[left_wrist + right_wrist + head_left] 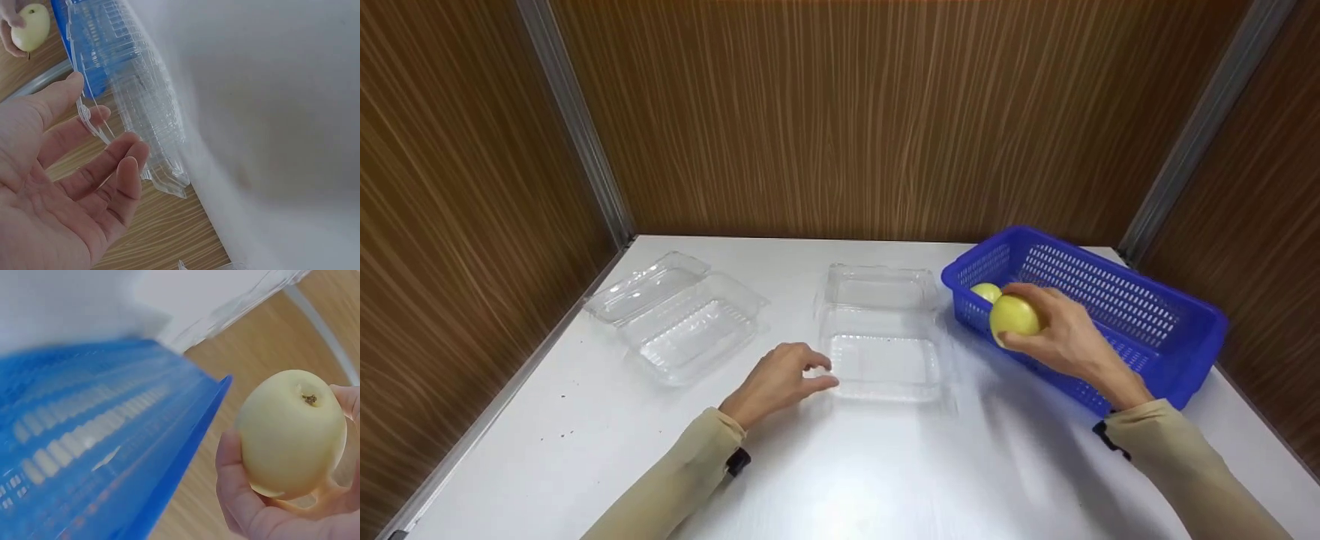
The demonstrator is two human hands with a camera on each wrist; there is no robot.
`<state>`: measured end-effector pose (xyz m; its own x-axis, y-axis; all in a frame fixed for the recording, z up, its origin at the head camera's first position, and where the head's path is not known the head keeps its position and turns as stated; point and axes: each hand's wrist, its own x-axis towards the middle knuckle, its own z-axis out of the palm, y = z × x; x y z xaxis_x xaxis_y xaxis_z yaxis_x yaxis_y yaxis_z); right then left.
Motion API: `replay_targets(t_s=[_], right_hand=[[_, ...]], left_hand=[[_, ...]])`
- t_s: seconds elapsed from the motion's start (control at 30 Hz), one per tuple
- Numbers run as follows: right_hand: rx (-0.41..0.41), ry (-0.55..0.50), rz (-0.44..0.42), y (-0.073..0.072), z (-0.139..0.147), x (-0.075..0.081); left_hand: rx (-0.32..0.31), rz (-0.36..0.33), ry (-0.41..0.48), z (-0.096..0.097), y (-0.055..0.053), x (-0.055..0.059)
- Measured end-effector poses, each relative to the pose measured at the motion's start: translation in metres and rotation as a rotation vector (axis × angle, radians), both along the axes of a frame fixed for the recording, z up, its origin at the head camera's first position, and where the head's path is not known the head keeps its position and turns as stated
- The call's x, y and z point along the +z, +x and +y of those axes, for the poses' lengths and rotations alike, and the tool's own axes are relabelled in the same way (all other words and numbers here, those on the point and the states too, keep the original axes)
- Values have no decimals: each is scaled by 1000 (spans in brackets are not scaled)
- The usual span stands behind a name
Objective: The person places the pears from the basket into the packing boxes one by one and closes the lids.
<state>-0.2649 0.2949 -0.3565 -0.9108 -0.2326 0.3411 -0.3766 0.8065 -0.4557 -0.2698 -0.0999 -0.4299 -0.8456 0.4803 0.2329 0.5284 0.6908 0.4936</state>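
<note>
The fruit point(1014, 319) is held in the right grip point(1063, 334), best lightly; the left grip point(786, 375) is wide, container point(885, 360) perhaps touched.

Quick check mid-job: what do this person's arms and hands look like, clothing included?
The left hand and right hand wear no gloves. Plain beige sleeves reach the wrists. A small black piece shows at the left cuff and right cuff; its exact type is unclear.
</note>
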Motion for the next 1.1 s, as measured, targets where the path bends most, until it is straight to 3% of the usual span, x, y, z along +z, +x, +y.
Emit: replay_targets(t_s=[0.43,0.6,1.1], right_hand=[[145,-75,-29,-15,-41,-16],[191,-74,-93,-19,-58,-19],[173,-178,-347,-35,-108,-32]], left_hand=[[-3,2,-5,-2,-1,-3],[1,-3,-16,0,-1,-1],[1,26,-26,-1,2,-2]])
